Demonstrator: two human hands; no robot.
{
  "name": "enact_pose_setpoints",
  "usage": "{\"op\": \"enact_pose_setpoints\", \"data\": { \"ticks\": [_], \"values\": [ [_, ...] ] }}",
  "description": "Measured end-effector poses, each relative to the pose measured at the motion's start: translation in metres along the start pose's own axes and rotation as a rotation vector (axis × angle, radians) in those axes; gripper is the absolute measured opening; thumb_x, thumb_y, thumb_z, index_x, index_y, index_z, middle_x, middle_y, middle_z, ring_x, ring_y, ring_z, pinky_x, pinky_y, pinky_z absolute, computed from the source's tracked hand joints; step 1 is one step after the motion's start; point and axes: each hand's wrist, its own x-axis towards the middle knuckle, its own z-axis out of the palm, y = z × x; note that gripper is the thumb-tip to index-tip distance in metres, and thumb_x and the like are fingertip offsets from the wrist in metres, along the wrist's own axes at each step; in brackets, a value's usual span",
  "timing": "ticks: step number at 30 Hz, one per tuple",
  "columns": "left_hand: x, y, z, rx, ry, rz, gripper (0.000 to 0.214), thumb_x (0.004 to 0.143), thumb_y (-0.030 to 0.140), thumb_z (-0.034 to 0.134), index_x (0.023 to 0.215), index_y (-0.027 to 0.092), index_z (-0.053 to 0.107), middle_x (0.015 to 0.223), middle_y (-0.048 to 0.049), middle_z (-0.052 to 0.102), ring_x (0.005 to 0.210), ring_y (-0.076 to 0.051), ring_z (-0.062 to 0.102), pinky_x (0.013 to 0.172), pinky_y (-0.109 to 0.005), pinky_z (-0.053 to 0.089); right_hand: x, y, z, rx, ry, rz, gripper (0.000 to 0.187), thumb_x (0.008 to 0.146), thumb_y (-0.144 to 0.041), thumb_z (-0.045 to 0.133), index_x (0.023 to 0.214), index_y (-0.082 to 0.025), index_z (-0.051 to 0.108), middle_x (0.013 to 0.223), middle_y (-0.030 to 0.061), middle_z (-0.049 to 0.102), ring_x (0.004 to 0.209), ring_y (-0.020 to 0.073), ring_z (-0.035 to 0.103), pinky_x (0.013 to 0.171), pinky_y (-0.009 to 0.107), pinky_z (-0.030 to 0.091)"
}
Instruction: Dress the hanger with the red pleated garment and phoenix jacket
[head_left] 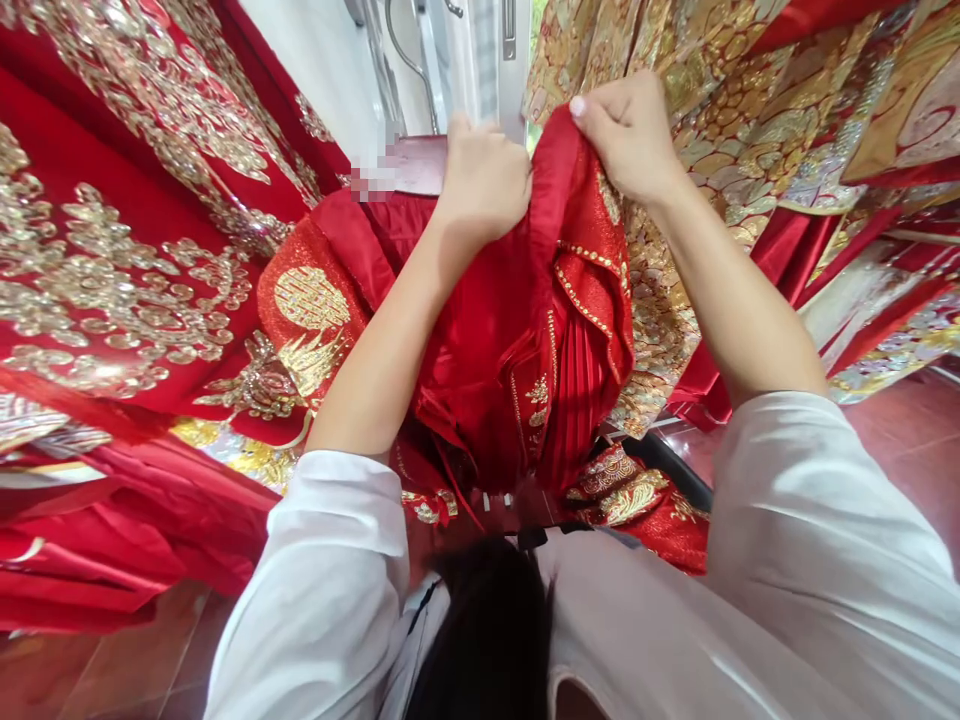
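In front of me hangs a red skirt (480, 320) with a smooth waistband, gold embroidery, beaded edges and a pleated part on the right. My left hand (487, 180) is closed at the top of the skirt, against the inner side of the waistband; its fingertips are hidden. My right hand (630, 135) pinches the waistband's upper right edge between thumb and fingers and holds it raised. Between the two hands the band bends upward. A round gold motif (311, 297) shows on the skirt's left side.
Red gowns with heavy gold beading (112, 250) crowd the left. Gold patterned garments (720, 130) hang at the right. Below lies red embroidered cloth (637, 500) by a black curved edge. A metal-framed door or window (514, 50) stands behind, above reddish floor tiles (907, 440).
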Motion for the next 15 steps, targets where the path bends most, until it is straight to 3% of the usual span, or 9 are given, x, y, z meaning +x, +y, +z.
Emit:
{"op": "enact_pose_setpoints", "data": {
  "ticks": [2, 4, 7, 10, 13, 15],
  "values": [
    [-0.002, 0.0, -0.002, 0.004, 0.001, 0.008, 0.026, 0.088, 0.019, 0.041, 0.085, 0.019, 0.067, 0.095, -0.0135, 0.067, 0.1, -0.029, 0.052, 0.094, -0.049, 0.028, -0.011, -0.011, -0.001, -0.119, 0.006, -0.054, 0.047, 0.096, -0.03, 0.04, 0.054, -0.018, 0.023, 0.055, -0.001, 0.022, 0.056, 0.011, 0.023, 0.062, 0.027, 0.023],
    [-0.004, -0.001, -0.003, -0.005, 0.001, 0.008, 0.025, 0.089, 0.021, 0.042, 0.093, 0.018, 0.066, 0.103, -0.0146, 0.065, 0.102, -0.03, 0.053, 0.092, -0.05, 0.029, -0.034, -0.016, 0.001, -0.223, -0.018, -0.082, 0.039, 0.095, -0.035, 0.04, 0.059, -0.018, 0.037, 0.057, 0.0021, 0.036, 0.062, 0.0154, 0.04, 0.071, 0.03, 0.032],
    [-0.005, -0.003, -0.003, -0.038, 0.02, 0.047, 0.026, 0.089, 0.023, 0.042, 0.104, 0.024, 0.063, 0.109, -0.0111, 0.065, 0.101, -0.031, 0.054, 0.09, -0.052, 0.031, -0.069, -0.007, 0.006, -0.13, -0.021, -0.1, 0.032, 0.093, -0.043, 0.04, 0.081, -0.021, 0.059, 0.083, 0.01, 0.062, 0.091, 0.0264, 0.057, 0.086, 0.037, 0.039],
    [-0.004, -0.007, -0.002, -0.06, -0.004, 0.134, 0.031, 0.083, 0.015, 0.045, 0.104, 0.028, 0.064, 0.109, -0.0069, 0.066, 0.105, -0.031, 0.054, 0.09, -0.053, 0.032, -0.082, 0.013, 0.012, 0.061, 0.027, -0.056, 0.034, 0.092, -0.05, 0.04, 0.099, -0.028, 0.065, 0.108, 0.0072, 0.066, 0.106, 0.0268, 0.058, 0.094, 0.04, 0.042],
    [-0.008, -0.015, -0.011, -0.24, 0.007, 0.199, 0.037, 0.079, 0.01, 0.049, 0.107, 0.03, 0.062, 0.121, -0.0005, 0.061, 0.114, -0.024, 0.052, 0.097, -0.046, 0.034, -0.078, 0.034, 0.017, 0.158, 0.055, 0.051, 0.043, 0.089, -0.06, 0.042, 0.098, -0.026, 0.066, 0.098, 0.0068, 0.068, 0.1, 0.027, 0.06, 0.087, 0.041, 0.046],
    [-0.02, -0.028, -0.024, -0.388, 0.113, 0.209, 0.038, 0.08, 0.01, 0.047, 0.11, 0.027, 0.06, 0.124, 0.0006, 0.059, 0.116, -0.016, 0.051, 0.101, -0.034, 0.036, -0.075, 0.045, 0.017, 0.206, 0.025, 0.08, 0.047, 0.086, -0.065, 0.043, 0.09, -0.024, 0.066, 0.086, 0.0062, 0.067, 0.092, 0.0259, 0.06, 0.081, 0.039, 0.047]
  ]
}}
